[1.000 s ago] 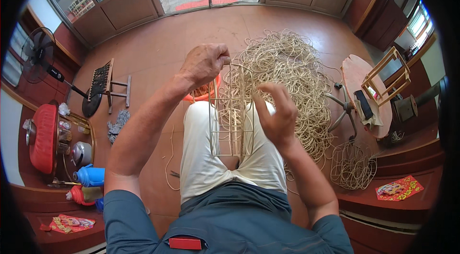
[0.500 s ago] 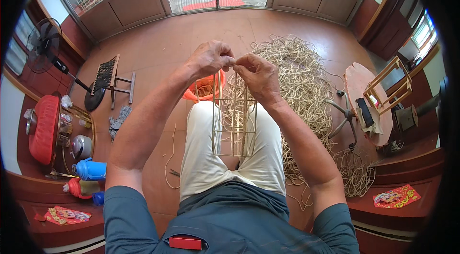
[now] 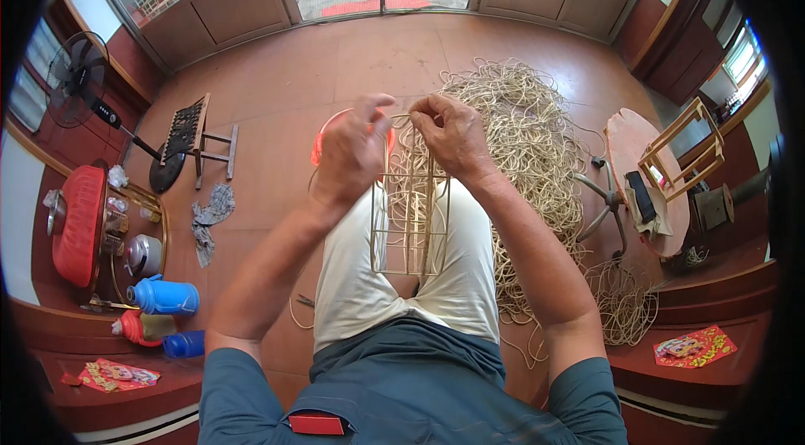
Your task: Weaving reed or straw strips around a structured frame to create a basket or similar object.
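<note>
A thin, gold-coloured open wire frame [image 3: 428,233], boxy and made of straight rods, stands over my thighs. My right hand [image 3: 453,136] is closed at its top, thumb and fingers pinching the upper end. My left hand [image 3: 350,150] is just left of the frame's top, slightly blurred, its index finger and thumb apart and nothing visible between them. Behind that hand sits an orange-red container [image 3: 328,136], mostly covered by it. A large heap of pale cord [image 3: 520,135] lies on the floor to the right of the frame.
Scissors [image 3: 306,301] lie left of my legs. Further left are a grey cloth [image 3: 215,206], a low bench [image 3: 186,133], a standing fan [image 3: 80,76] and a blue jug [image 3: 168,296]. At right stands a round pinkish board [image 3: 625,143] beside a wheeled metal base [image 3: 608,206].
My left hand has let go of the frame's top and moved down and left, its fingers opening. My right hand keeps its pinch there, and the frame stays nearly still.
</note>
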Motion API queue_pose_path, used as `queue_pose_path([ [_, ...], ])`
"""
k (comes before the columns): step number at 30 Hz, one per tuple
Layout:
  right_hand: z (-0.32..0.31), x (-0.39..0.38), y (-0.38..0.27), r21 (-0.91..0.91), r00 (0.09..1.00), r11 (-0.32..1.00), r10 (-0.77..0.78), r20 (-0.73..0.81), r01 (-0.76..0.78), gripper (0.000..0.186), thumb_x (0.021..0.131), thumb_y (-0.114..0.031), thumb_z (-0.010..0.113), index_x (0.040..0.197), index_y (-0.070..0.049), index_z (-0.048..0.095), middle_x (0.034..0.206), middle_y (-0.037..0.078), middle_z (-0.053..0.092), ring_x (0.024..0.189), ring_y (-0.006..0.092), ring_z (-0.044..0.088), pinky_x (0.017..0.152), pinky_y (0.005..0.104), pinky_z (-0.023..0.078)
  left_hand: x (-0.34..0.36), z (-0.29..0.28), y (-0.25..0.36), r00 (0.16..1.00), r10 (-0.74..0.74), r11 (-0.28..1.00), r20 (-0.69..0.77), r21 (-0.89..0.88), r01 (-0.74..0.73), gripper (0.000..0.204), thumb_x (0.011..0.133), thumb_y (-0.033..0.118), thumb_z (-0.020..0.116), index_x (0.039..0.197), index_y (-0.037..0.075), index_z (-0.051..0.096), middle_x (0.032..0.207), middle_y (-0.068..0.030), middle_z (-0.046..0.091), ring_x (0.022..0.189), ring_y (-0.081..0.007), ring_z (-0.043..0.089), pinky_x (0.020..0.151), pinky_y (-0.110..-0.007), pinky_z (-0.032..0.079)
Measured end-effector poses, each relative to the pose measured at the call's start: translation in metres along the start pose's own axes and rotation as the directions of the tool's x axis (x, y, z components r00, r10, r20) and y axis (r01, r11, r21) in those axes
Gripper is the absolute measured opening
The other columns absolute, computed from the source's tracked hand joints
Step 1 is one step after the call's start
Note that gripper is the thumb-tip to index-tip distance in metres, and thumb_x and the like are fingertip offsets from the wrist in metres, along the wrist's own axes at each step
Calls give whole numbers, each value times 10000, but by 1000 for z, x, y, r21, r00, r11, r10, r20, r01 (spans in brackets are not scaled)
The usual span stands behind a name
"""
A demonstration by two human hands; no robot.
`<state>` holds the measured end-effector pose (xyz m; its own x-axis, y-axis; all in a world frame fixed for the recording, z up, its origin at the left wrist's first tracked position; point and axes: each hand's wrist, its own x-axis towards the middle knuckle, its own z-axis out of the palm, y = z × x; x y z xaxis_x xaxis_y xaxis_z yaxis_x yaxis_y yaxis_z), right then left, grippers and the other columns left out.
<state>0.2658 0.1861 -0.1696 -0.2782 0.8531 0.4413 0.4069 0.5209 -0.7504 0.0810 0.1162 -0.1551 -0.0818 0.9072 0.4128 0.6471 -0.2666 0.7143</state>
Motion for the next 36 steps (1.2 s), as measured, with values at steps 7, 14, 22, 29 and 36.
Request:
queue_pose_path([
  [7,-3,-1,-1,37,998,997,63,23,-63,191,978,-184,691,1026,-22,780,960,171,767,880,304,757,823,419,591,-15,36,15,995,101,993,2,55,-101,555,1045,41,605,1558,-2,398,1264,-283,740,1122,-426,746,955,-480,575],
  [14,-3,-6,-1,33,1000,999,-15,-8,15,208,974,-176,655,1063,-20,758,947,166,749,855,299,738,807,418,584,-12,40,28,997,-56,995,60,86,50,439,1101,110,549,1516,13,442,1105,-269,758,933,-433,767,820,-524,582],
  [22,0,-15,-1,167,997,983,-72,-28,76,157,965,-142,650,1058,-27,702,928,131,711,813,256,696,756,391,561,-2,14,42,989,-37,970,146,-231,70,323,1116,122,570,1425,28,562,1063,-151,751,1003,-201,729,876,-337,563],
  [29,4,-24,-7,109,994,990,-77,-77,85,200,972,-229,756,954,-37,705,834,63,647,725,173,604,694,357,518,25,-31,67,935,-80,756,346,-590,283,307,1108,179,600,1397,78,636,868,53,574,723,-27,501,607,-191,424],
  [36,10,-17,-4,174,993,984,50,-111,-31,260,971,-238,785,873,-10,704,757,80,669,675,164,619,653,356,514,69,-136,64,999,26,677,43,-736,14,274,1089,227,690,1309,63,697,792,58,579,599,-13,461,496,-188,367],
])
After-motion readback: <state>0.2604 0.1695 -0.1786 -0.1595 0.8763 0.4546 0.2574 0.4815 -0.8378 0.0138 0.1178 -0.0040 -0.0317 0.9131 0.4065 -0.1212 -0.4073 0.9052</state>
